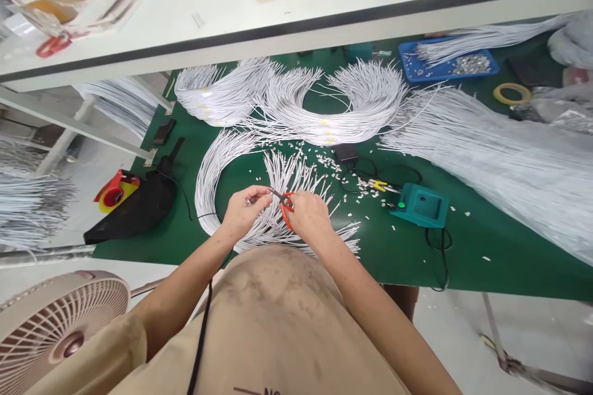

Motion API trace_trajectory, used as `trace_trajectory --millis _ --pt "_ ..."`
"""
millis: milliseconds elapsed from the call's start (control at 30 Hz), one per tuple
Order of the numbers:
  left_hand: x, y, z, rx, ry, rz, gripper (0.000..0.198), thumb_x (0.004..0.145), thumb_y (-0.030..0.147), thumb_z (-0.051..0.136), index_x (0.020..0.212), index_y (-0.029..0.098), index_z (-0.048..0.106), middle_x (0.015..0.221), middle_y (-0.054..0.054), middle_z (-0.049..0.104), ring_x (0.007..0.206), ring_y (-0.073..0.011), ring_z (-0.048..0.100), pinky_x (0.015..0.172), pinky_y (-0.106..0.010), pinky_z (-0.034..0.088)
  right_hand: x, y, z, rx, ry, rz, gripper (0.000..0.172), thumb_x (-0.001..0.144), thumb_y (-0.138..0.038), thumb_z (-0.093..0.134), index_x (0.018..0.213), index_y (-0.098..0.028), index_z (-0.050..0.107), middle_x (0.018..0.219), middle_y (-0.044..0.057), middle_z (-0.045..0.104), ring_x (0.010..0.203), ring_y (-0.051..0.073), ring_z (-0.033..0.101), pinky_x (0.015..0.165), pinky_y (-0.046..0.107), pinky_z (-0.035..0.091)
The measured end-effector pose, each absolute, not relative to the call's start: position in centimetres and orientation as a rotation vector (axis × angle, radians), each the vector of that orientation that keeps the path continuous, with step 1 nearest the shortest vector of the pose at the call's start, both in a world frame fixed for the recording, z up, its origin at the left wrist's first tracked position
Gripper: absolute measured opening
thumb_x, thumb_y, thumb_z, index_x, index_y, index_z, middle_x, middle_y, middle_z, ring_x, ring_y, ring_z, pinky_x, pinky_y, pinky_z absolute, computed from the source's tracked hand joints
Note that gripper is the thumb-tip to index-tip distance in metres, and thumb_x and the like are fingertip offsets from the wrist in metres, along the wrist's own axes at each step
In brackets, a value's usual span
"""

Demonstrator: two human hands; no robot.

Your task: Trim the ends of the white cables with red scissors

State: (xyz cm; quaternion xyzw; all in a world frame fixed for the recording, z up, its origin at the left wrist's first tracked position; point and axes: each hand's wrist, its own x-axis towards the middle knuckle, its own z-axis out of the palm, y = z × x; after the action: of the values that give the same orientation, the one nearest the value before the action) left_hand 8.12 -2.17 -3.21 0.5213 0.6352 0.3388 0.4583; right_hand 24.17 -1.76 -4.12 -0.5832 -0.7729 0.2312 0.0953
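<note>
Coiled bundles of white wires (331,126) crowded the far side of the green table (482,253), with a blue tray (410,76) beyond them to the right. Pale scraps (327,160) lay scattered ahead of the hands, a teal device (421,205) stood to the right, and a red tape dispenser (115,188) sat at the left. The orange-handled cutters (284,202) were clasped in the right hand (311,215), above a loose wire bundle (290,173); their tips reached the left hand (243,213), whose thumb and forefinger were together, their hold too small to make out.
</note>
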Motion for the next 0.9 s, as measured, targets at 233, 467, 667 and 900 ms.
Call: trace_trajectory --millis 233,467,667,900 --pt "8.3 -2.7 -2.7 1.401 1.585 0.794 0.02 0.077 0.033 0.052 0.08 0.016 0.064 0.063 -0.001 0.062 0.057 -0.0121 0.052 0.056 -0.023 0.039 24.0 -2.2 -4.9 -1.699 -2.233 0.741 0.025 0.081 -0.035 0.046 0.076 -0.018 0.064 0.081 0.009 0.064 0.078 0.021 0.058 0.066 0.029 0.037" --pt "8.0 -2.8 -2.9 1.389 1.633 0.811 0.025 0.07 0.037 0.061 0.085 0.017 0.066 0.07 -0.004 0.066 0.065 -0.0158 0.057 0.063 -0.026 0.043 23.8 -1.5 -5.2 -1.52 -1.434 1.341 0.022 0.072 -0.036 0.055 0.073 -0.017 0.064 0.068 0.002 0.062 0.063 0.013 0.055 0.06 0.024 0.039" --pt "8.4 -3.0 -2.5 1.429 1.644 0.795 0.025 0.069 0.038 0.063 0.083 0.018 0.067 0.077 -0.004 0.067 0.067 -0.0154 0.056 0.064 -0.026 0.043 22.7 -1.0 -4.2 -1.278 -0.973 1.54 0.019 0.061 -0.032 0.065 0.07 -0.015 0.067 0.064 0.0 0.062 0.062 0.012 0.054 0.063 0.025 0.04" --pt "8.5 -3.2 -2.5 1.432 1.596 0.832 0.024 0.071 0.038 0.061 0.082 0.017 0.066 0.073 -0.003 0.065 0.064 -0.014 0.055 0.063 -0.026 0.042 22.2 -1.4 -4.4 -1.259 -0.799 1.641 0.022 0.06 -0.033 0.065 0.072 -0.014 0.068 0.046 -0.004 0.049 0.046 0.008 0.042 0.047 0.022 0.032"
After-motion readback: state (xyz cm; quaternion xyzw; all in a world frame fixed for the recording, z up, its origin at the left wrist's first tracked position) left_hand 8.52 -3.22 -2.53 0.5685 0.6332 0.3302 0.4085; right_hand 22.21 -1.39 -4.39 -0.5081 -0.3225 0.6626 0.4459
